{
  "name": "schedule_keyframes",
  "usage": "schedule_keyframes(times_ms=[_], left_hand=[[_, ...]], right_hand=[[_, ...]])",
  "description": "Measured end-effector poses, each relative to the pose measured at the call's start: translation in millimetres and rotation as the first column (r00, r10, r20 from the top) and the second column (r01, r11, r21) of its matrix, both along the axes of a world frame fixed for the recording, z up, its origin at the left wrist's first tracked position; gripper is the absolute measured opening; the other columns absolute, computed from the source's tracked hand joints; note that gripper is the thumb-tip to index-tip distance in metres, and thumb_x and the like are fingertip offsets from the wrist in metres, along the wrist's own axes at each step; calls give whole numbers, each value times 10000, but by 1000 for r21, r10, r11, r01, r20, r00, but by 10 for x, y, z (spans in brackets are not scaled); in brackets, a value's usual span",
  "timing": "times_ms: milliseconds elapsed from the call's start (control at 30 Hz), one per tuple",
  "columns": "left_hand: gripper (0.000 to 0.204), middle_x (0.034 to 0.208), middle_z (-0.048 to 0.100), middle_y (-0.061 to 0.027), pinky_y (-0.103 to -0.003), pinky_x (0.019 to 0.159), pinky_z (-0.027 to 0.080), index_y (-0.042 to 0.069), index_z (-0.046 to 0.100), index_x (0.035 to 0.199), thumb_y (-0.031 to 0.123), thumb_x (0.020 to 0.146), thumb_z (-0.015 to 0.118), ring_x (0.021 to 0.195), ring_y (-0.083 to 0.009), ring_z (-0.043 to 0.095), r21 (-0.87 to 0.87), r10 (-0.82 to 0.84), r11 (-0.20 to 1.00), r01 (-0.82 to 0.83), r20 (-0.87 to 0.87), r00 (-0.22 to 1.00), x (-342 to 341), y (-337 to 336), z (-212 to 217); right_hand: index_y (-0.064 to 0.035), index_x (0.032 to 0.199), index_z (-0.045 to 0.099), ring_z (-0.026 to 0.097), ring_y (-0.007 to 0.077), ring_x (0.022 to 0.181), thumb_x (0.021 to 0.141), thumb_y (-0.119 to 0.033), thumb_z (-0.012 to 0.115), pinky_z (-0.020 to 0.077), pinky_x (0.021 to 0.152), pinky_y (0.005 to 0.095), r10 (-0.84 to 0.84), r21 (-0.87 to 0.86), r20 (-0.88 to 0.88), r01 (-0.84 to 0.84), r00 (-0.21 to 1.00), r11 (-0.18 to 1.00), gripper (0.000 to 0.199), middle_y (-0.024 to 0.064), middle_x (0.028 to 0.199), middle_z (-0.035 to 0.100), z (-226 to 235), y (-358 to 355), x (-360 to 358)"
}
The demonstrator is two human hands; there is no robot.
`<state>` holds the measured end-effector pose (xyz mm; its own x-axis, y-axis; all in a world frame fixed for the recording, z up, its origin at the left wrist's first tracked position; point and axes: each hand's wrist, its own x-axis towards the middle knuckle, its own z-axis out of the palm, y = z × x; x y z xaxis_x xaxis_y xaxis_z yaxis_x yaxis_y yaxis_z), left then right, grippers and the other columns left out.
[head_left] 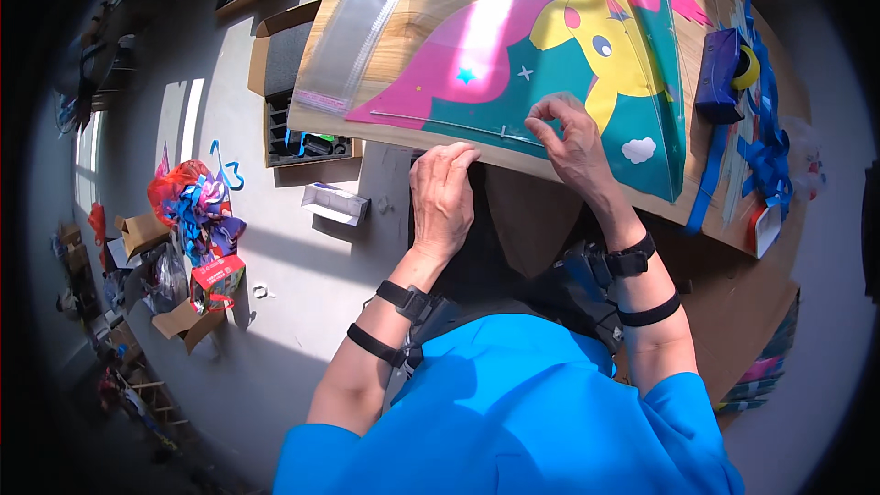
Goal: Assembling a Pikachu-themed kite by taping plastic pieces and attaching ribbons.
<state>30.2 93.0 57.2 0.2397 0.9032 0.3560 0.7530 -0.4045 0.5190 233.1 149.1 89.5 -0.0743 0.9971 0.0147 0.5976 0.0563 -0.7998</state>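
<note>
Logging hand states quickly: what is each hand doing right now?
Left hand: palm down, fingertips curled on the table edge, holding nothing.
Right hand: fingertips pinching the thin rod on the colourful kite.

Bare tabletop (403,27) left of kite (550,46) passable; tape dispenser (720,73), probably ribbons (765,147), crowd right edge.

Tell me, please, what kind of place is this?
Probably a small craft or packing workshop. A colourful kite-like sheet lies on a wooden table beside clear plastic bags; open cardboard boxes and a heap of coloured scraps sit on the floor.
</note>
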Motion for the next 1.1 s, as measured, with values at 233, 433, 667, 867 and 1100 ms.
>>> schedule_keyframes(times_ms=[233, 433, 667, 867, 1100], left_hand=[[601, 1340, 522, 37, -457, 1099, 237, 151, 552, 1302, -59, 740, 596, 1261, -222, 438, -100, -105, 992, 81, -269, 957, 2, 47, -288], [556, 1337, 532, 59, -454, 1106, 225, 162, 575, 1247, -58, 737, 601, 1272, -215, 438, -101, -102, 992, 79, -247, 964, -39, 57, -360], [554, 1335, 540, 63, -459, 1111, 213, 170, 563, 1233, -65, 733, 601, 1271, -210, 447, -90, -101, 993, 81, -249, 963, -28, 61, -387], [579, 1346, 532, 60, -475, 1117, 205, 172, 528, 1254, -69, 732, 594, 1276, -206, 451, -98, -97, 992, 80, -192, 977, -50, 74, -422], [545, 1349, 526, 61, -491, 1120, 208, 164, 550, 1217, -76, 730, 591, 1279, -204, 451, -106, -103, 991, 79, -242, 965, -44, 50, -413]], right_hand=[[-25, 868, 669, 559, 225, 948, 826, -165, 711, 463, 809, 357, 103, -246, -223, -159, 969, 956, 152, 91, 994, 556, -237, 160, -63], [-27, 833, 693, 568, 240, 920, 779, -192, 722, 476, 780, 353, 86, -318, -74, -105, 994, 942, 176, 106, 987, 562, -403, 285, -126], [-28, 816, 707, 578, 256, 899, 773, -193, 714, 482, 772, 358, 42, -299, -67, -60, 997, 952, 171, 116, 960, 574, -522, 336, -129], [-32, 820, 704, 571, 242, 892, 781, -190, 721, 481, 772, 352, 40, -313, -39, -50, 998, 949, 164, 100, 973, 570, -415, 348, -175], [-51, 818, 705, 556, 233, 929, 780, -181, 732, 474, 821, 343, 134, -285, -76, -150, 988, 947, 138, 90, 976, 562, -205, 256, -197]])
